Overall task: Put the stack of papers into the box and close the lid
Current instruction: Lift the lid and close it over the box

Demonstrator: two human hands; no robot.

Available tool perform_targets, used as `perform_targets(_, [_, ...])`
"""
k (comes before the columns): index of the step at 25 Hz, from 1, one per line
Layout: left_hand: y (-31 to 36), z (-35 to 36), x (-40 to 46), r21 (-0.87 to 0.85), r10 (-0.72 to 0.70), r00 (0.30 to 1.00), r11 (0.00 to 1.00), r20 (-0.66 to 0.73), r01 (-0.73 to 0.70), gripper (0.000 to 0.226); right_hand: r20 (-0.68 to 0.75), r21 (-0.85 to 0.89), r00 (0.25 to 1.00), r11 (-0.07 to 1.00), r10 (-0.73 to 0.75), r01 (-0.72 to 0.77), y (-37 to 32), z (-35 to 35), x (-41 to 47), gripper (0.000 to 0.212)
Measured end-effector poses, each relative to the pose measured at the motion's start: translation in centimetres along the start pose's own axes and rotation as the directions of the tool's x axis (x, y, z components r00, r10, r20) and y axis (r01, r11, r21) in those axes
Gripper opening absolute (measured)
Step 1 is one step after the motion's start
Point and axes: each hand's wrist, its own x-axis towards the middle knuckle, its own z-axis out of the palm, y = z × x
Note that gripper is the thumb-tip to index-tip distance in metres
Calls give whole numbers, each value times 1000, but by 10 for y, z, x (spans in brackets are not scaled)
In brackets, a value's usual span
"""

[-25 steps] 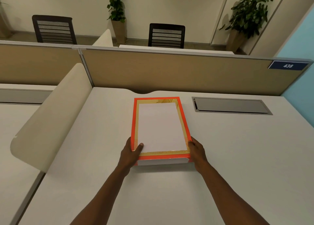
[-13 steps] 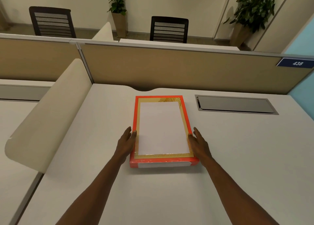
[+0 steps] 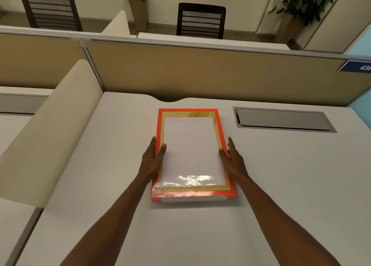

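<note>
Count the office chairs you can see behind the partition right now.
2: one black chair at far left, one black chair near centre. Others may be hidden behind the partition.

White desk (image 3: 281,185) carries flat red box (image 3: 192,194); grey cable hatch (image 3: 283,120) set in far right.

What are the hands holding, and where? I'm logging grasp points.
Both hands grip the orange box by its long sides, left hand and right hand, thumbs resting on the white papers.

A flat orange box (image 3: 193,195) with a gold inner border lies on the desk — white papers (image 3: 191,151) rest flat on top.
</note>
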Motion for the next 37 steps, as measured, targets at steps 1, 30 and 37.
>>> perform_targets(1, [4,0,7,-2,7,1000,1000,7,-7,75,7,-9,1000,1000,-21,21,-6,-1,10,67])
perform_targets(30, [-37,22,-80,629,278,959,738,48,-245,82,-75,-429,969,885,-235,182,42,39,-78,72])
perform_targets(37, [-49,15,-106,523,286,954,800,96,-292,79,-32,-436,980,885,-196,163,48,40,-99,71])
